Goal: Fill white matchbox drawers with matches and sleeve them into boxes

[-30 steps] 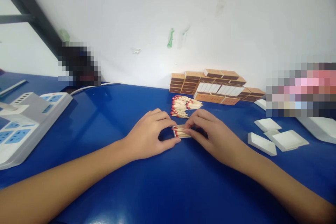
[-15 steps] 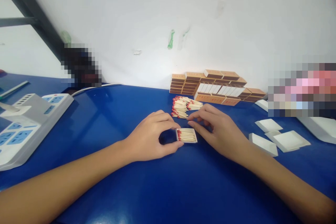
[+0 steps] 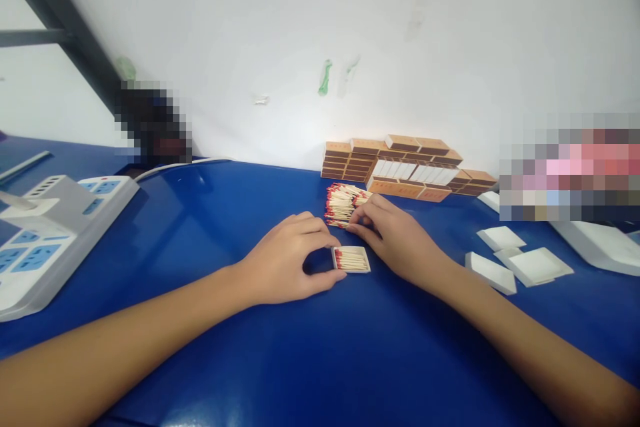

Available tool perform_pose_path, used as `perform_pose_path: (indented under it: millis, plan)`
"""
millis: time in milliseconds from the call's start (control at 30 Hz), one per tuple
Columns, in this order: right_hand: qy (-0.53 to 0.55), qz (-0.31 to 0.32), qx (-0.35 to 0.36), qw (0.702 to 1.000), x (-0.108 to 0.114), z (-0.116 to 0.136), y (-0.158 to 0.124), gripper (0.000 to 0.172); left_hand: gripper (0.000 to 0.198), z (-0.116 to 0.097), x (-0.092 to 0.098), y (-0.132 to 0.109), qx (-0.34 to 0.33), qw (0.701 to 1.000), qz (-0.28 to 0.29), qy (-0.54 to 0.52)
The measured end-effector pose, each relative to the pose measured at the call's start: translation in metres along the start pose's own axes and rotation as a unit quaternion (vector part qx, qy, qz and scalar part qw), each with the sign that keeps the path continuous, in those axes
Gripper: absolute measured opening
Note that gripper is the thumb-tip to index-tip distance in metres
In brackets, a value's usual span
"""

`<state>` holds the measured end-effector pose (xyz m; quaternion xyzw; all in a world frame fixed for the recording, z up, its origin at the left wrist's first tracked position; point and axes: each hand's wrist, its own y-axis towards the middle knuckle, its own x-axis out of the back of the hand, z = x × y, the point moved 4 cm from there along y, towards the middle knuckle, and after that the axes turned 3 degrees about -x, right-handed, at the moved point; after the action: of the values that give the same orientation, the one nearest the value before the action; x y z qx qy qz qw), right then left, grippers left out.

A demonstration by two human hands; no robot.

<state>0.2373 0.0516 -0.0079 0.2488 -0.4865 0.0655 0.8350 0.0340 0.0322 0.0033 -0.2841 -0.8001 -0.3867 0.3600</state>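
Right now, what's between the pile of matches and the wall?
Stacked matchboxes stand between the match pile and the wall, shown in the head view.

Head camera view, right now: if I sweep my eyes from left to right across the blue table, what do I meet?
Power strip → left hand → small white tray holding matches → right hand → loose group of white trays.
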Motion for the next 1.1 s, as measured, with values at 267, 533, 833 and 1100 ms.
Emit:
perform_pose_path:
  millis: [267,533,833,1100]
  plan:
    - [0.028,0.033,-0.026,0.999,0.002,-0.004,0.000,0.018,0.029,0.002,0.000,-0.001,0.002,1.000,-0.008,0.005]
    - [0.045,0.033,-0.035,0.998,0.011,-0.012,-0.003,0.015,0.027,0.005,0.001,-0.001,0.019,0.999,-0.041,0.026]
    - [-0.020,0.072,0.049,0.996,0.016,0.023,-0.019,0.010,0.025,0.005,0.002,0.000,0.018,0.998,-0.048,0.035]
    - [-0.047,0.039,0.084,0.995,0.023,0.019,-0.019,0.004,0.026,0.005,0.001,0.000,0.019,0.998,-0.041,0.037]
